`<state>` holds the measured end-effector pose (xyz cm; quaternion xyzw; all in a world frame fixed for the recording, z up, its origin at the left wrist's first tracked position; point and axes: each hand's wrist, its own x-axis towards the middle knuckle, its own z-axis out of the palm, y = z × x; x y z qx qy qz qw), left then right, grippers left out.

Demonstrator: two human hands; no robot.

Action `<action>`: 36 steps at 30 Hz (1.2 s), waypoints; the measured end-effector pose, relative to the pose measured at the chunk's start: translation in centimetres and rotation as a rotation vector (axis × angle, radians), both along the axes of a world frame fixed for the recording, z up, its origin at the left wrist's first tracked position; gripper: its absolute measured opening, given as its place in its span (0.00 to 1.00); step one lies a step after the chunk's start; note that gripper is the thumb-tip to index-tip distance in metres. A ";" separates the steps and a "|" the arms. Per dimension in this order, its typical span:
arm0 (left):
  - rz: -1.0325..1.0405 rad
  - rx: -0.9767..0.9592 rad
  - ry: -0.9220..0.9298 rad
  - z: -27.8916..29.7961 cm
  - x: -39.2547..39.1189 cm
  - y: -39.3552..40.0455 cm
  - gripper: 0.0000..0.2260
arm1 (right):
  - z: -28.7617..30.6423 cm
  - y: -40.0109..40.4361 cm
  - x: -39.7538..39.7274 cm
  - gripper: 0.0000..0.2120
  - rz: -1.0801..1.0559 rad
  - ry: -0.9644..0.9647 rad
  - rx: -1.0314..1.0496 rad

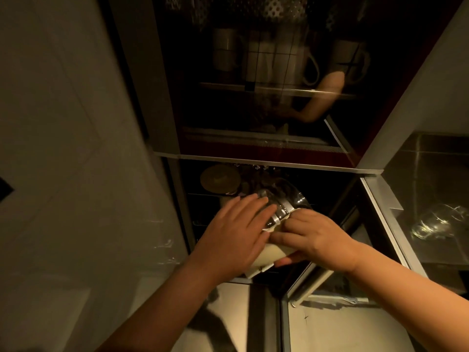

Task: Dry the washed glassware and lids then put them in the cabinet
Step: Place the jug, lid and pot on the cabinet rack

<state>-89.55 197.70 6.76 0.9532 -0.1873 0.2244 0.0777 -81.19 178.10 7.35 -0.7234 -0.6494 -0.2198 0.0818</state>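
Jar: clear glass jar (281, 199) with a ribbed metal band at its neck, tilted on its side at the mouth of the open lower cabinet compartment (330, 199), body pointing inward.
Left hand: the left hand (236, 232) lies over the near side of the jar, fingers fairly straight and spread across the glass and neck, pressing rather than curling round it.
Right hand: the right hand (319, 240) has its fingers curled, gripping a pale cream cloth (256, 260) bunched against the jar's neck; the cloth hangs below both hands.
Inside the compartment: a round tan lid (219, 179) lies flat at the back left, just beside the jar; more glassware behind it is too dark to make out.
Upper cabinet: a dark glass door (253, 97) shows pale mugs (274, 62) on a shelf and a reflected forearm.
Right side: a steel sink (431, 174) holds a clear glass item (436, 222), well apart from the hands.
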 end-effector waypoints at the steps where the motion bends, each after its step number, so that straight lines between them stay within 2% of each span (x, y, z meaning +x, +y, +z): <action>1: 0.010 -0.001 0.014 -0.3 -0.4 0.0 0.23 | 0.0 0.0 0.2 0.18 -0.043 0.018 0.033; 5: 0.091 0.059 0.059 -1.7 -0.5 0.3 0.27 | 0.3 0.3 0.3 0.20 -0.220 0.126 0.199; 10: 0.099 -0.052 0.000 -1.2 0.4 0.2 0.28 | 0.2 1.1 -0.7 0.22 -0.369 0.148 0.310; 13: 0.083 -0.048 -0.044 -0.7 0.8 -0.1 0.28 | 0.1 1.3 -1.6 0.22 -0.423 0.167 0.368; 20: -0.061 -0.018 -0.103 0.3 1.7 -0.6 0.26 | -0.6 0.3 -2.9 0.20 -0.510 0.210 0.384; 24: -0.146 -0.007 -0.131 0.7 2.3 -0.7 0.25 | -1.0 -0.5 -3.5 0.22 -0.580 0.296 0.305; 29: -0.275 0.040 -0.173 0.9 3.4 -0.5 0.22 | 0.2 0.0 -5.9 0.22 -0.693 0.533 0.244; 33: -0.410 0.085 -0.212 0.6 4.6 -0.2 0.20 | 0.5 2.3 -7.8 0.23 -0.808 1.028 0.449; 36: -0.456 0.112 -0.226 0.3 5.2 0.0 0.20 | -0.1 3.3 -8.2 0.26 -0.819 1.128 0.582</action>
